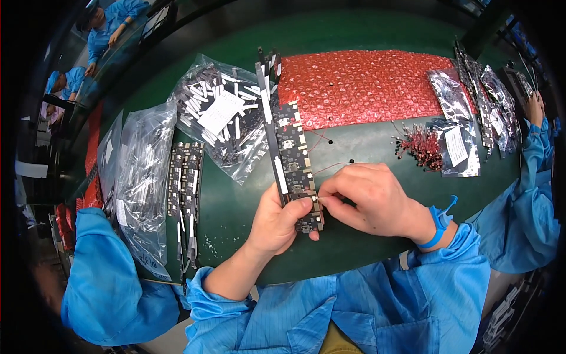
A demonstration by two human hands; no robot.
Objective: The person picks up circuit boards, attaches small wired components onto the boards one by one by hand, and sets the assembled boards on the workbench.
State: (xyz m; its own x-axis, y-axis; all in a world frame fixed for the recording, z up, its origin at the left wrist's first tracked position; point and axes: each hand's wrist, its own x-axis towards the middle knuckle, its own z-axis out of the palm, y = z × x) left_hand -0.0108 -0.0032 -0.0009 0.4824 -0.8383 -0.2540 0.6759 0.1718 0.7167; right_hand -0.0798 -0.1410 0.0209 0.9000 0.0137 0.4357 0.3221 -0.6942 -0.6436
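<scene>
A long strip of black circuit boards (295, 156) is held upright over the table by my left hand (272, 224), thumb across its lower end. Along its left side runs a black bar with white labels (273, 133). My right hand (372, 197) is closed in a pinch at the strip's lower right edge, beside a small white connector. What sits between those fingertips is too small to make out. Thin red wires (331, 166) tipped with small black round parts (352, 161) extend from the strip's right edge.
Red bubble wrap (365, 82) lies at the back. A bag of labelled black strips (221, 115), clear bags (144, 183) and more board strips (186, 183) are left. Right lie a pile of red-wired parts (421, 147) and silvery bags (460, 147). Co-workers (510, 212) sit close by.
</scene>
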